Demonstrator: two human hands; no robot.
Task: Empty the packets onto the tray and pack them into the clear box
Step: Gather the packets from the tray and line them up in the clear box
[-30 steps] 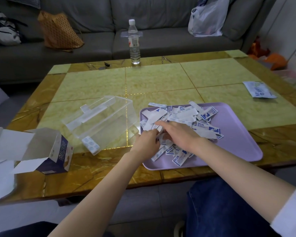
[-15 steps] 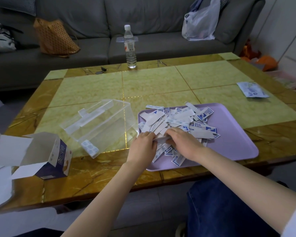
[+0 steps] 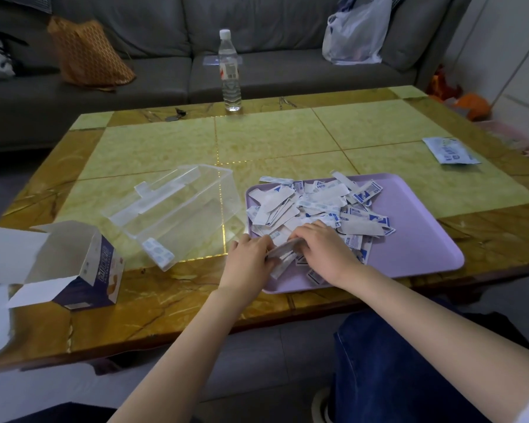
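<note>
Pinching one end of a thin sheaf of packets (image 3: 283,251) in the curled fingers of the left hand (image 3: 248,254); cupping the other end under the curled fingers of the right hand (image 3: 324,250); working low over the near left corner of the lilac tray (image 3: 416,239); judged as squaring up a first bundle, with emptying apparently done and packing barely started; to do this well, keep the left pinch firm but shallow; tap the long edges down against the tray with the right fingers until flush; add only packets turned the same way; draw next from the loose pile (image 3: 318,206) heaped across the left half of the tray, just beyond the knuckles; take flat-lying ones off the top first and leave tangled ones for later; avoid sweeping toward the far left rim, already overhung by a strip or two; then carry the bundle left to the clear box (image 3: 177,215), lying tipped on its side on the table (image 3: 287,138) just beside the tray, with what looks like a packet or two at its near corner; cannot tell the open face from here, so check before feeding; slide in edge-first rather than dropping, given thin wrappers likely to fan out; steady the box with the free hand, probably light enough to skid; leave alone the opened carton (image 3: 83,270) at the left edge and the flat pouch (image 3: 451,151) far right.
</note>
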